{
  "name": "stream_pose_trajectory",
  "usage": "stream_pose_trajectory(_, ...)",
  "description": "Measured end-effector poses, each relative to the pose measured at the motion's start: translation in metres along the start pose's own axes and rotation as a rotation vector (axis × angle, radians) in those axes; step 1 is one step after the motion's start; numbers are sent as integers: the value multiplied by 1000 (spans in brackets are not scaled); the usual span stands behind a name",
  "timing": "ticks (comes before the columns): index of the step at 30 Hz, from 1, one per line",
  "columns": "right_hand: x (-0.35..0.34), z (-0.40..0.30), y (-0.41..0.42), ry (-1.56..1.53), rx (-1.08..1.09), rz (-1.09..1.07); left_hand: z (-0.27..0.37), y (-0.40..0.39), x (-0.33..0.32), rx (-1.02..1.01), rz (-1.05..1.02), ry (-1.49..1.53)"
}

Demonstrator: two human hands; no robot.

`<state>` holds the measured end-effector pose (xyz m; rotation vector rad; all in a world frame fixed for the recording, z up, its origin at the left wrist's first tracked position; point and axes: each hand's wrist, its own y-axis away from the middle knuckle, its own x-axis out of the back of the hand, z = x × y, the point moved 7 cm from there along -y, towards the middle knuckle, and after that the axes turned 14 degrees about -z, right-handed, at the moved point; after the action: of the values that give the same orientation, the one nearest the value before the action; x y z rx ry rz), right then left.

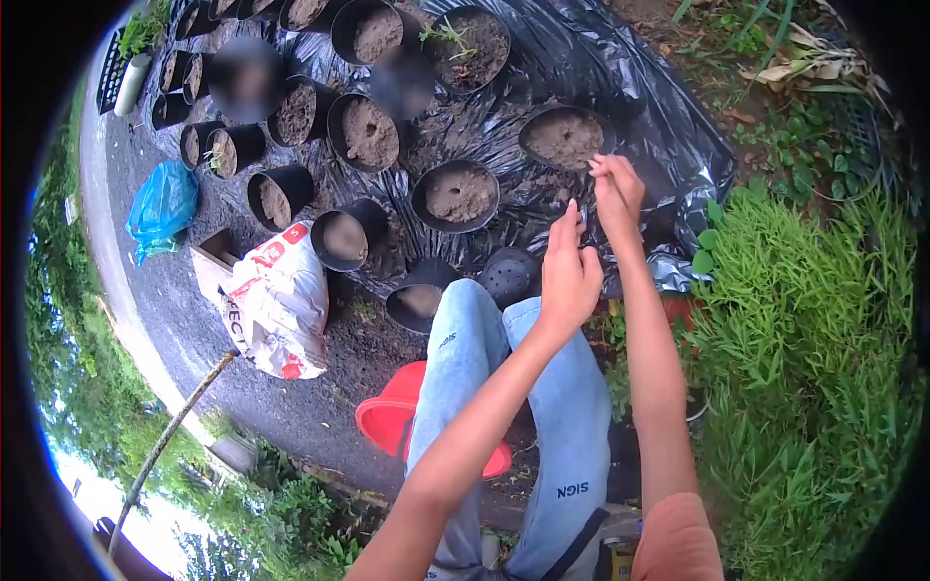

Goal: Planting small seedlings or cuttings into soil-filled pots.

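Note:
My right hand (617,190) is at the near right rim of a black plastic plant pot (539,117), fingertips pinched together. Whether something small sits between them cannot be made out. Dry brown soil (552,145) fills this pot and has a small hole in its middle. My left hand (568,272) is just nearer to me, its fingers extended and thumb apart, with nothing visible in it. Left of it stands another black pot (456,224) whose soil also has a hole. An upturned black pot base (509,274) with drainage holes lies by my knees.
Several more soil-filled pots (333,131) stand on black plastic sheeting (625,87). One pot (501,76) holds a seedling. A white printed sack (287,305), a blue plastic bag (166,203) and a red plastic basin (389,410) are leftward. Dense green plants (792,348) border the right.

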<state>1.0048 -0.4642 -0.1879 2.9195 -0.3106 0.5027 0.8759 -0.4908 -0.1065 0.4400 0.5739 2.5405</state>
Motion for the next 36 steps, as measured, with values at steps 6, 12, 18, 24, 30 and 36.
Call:
stream_pose_trajectory(6,38,-55,18,106,-63,118,4,11,23,-4,21,21)
stream_pose_trajectory(12,84,-127,42,112,-2,238,18,69,57,38,43,137)
stream_pose_trajectory(18,123,-222,75,178,-37,315,41,192,151,142,41,155)
stream_pose_trajectory(24,189,-337,110,389,88,372,56,366,279,270,391,-11)
stream_pose_trajectory(30,237,-352,141,570,182,136,84,485,302,335,512,-2)
stream_pose_trajectory(36,263,-388,195,696,179,126,62,576,287,396,715,67)
